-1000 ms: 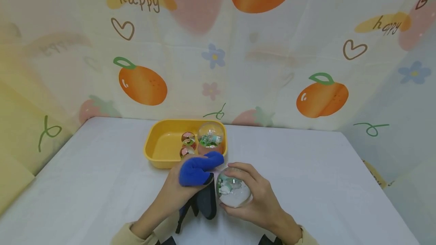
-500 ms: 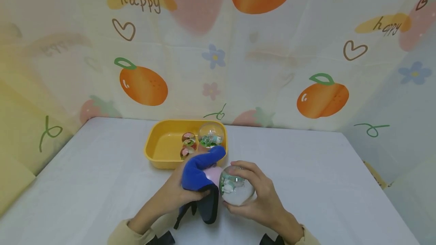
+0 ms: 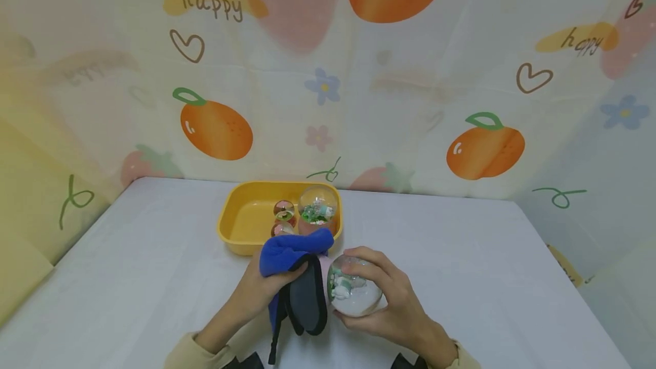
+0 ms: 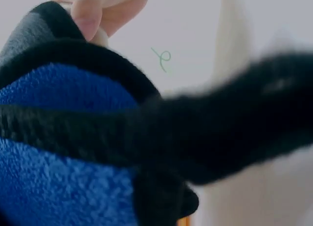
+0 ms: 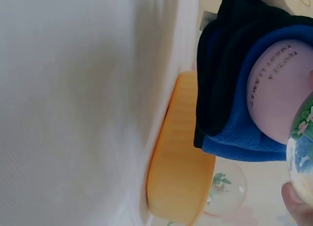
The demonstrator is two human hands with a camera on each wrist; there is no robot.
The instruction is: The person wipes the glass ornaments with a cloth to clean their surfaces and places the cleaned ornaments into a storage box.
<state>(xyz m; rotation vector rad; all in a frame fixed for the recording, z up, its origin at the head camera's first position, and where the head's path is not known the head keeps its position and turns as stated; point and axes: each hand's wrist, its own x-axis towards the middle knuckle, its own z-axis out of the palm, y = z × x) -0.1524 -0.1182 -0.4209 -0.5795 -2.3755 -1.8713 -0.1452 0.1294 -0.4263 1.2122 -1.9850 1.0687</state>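
In the head view my left hand (image 3: 261,278) grips a blue cloth with black edging and a grey side (image 3: 307,300). My right hand (image 3: 402,298) holds a clear snow globe (image 3: 353,303) tipped on its side, fingers over the top and thumb below. A small green and white scene shows inside it. The globe's pink base (image 5: 274,94), with small dark lettering, faces the cloth, whose blue side lies around it in the right wrist view. The blue fleece (image 4: 73,187) and a black strap fill much of the left wrist view; part of the left hand's grip is hidden.
A yellow tray (image 3: 241,221) stands behind the hands on the white table (image 3: 461,255). Inside it at the right is another snow globe (image 3: 318,206) on a reddish base, beside small shiny pinkish balls (image 3: 283,208). A fruit-print cloth (image 3: 400,90) hangs behind the table.
The cloth rose slightly with my left hand, then came back down and left, turning its grey side forward. The globe shifted slightly right, then back left, still in my right hand.
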